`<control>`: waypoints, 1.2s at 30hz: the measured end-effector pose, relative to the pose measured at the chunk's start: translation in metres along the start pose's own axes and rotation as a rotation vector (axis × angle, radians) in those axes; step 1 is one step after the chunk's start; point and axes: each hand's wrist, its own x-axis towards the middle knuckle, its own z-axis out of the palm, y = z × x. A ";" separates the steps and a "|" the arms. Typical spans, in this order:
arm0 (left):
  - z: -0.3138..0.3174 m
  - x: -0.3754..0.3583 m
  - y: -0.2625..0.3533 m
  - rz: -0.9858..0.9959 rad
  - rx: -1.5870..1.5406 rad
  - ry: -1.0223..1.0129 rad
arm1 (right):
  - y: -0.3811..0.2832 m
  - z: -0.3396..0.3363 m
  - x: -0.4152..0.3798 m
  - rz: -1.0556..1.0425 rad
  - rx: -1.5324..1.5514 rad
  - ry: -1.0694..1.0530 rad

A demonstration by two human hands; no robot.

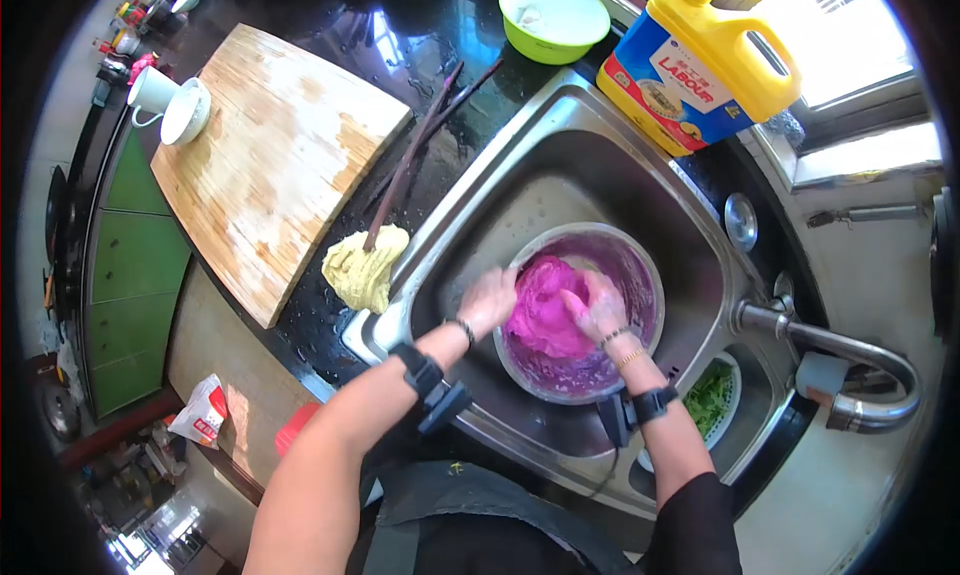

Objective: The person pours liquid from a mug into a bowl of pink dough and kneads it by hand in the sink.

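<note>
A metal bowl (648,265) sits in the large sink basin, its inner wall smeared with purple-pink residue. Inside lies a lump of wet, bright pink dough (545,310). My left hand (488,301) is at the bowl's left rim, fingers closed over the edge; some fingertips are hidden. My right hand (602,310) is inside the bowl, its fingers and thumb curled into the dough and coated with pink. Bands and dark straps circle both wrists.
The steel sink (430,275) has a faucet (870,415) and a colander of greens (710,400) at right. A cutting board (280,165), yellow cloth (365,267), dark sticks (415,155), green basin (555,45) and yellow detergent jug (690,65) stand around it.
</note>
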 end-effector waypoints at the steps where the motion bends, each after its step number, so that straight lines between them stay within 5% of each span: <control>1: 0.006 -0.009 -0.003 -0.015 -0.011 0.007 | -0.001 0.005 0.018 0.055 0.033 -0.039; 6: 0.010 -0.004 -0.013 -0.136 -0.071 -0.018 | -0.033 0.035 0.064 0.299 -0.167 -0.393; 12: 0.000 0.002 -0.001 -0.066 -0.045 0.054 | -0.027 0.040 0.045 0.057 0.076 -0.640; 18: 0.000 0.006 0.007 0.069 0.099 0.084 | -0.029 0.016 -0.017 -0.304 0.138 -0.316; 24: -0.005 0.023 0.009 0.146 0.190 0.189 | -0.017 -0.026 -0.072 -0.280 0.217 -0.109; 30: -0.005 0.029 0.006 0.196 0.228 0.197 | -0.013 -0.059 -0.102 -0.003 0.207 -0.006; 36: -0.004 0.030 0.006 0.145 0.212 0.173 | -0.032 -0.069 -0.082 -0.062 -0.231 -0.066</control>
